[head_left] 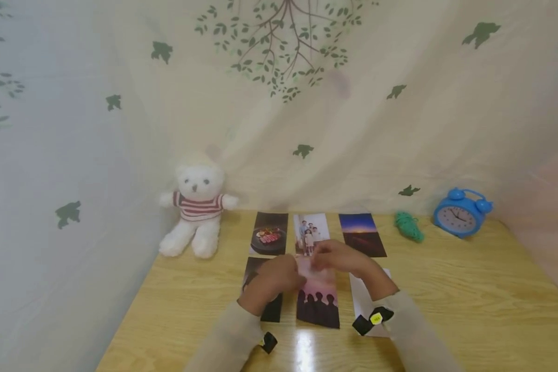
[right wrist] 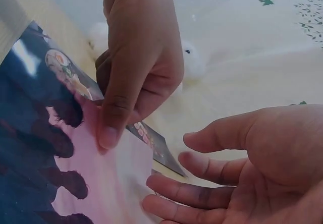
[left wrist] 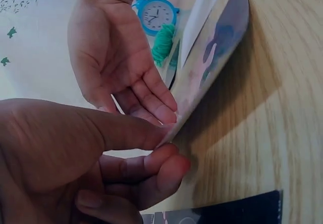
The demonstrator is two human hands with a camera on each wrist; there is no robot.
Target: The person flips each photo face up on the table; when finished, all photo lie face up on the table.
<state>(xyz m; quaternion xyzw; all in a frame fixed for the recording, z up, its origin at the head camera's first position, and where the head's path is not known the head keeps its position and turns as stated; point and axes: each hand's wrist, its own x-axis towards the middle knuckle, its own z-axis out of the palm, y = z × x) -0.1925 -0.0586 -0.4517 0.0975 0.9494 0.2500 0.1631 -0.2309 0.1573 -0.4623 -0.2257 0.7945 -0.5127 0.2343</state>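
My left hand pinches the upper left edge of a pink photo print with dark silhouettes of people. In the left wrist view, thumb and forefinger hold this print tilted, partly off the wood. My right hand is at the print's upper edge; in the right wrist view its fingers are spread and slightly bent, fingertips at the edge without gripping. Just beyond lies a family photo, partly behind the right hand. A dark photo lies under the left hand, mostly hidden. A pale sheet is under the right wrist.
At the back of the wooden table lie a food photo and a sunset photo. A white teddy bear sits left. Green yarn and a blue alarm clock are right, before a patterned cloth.
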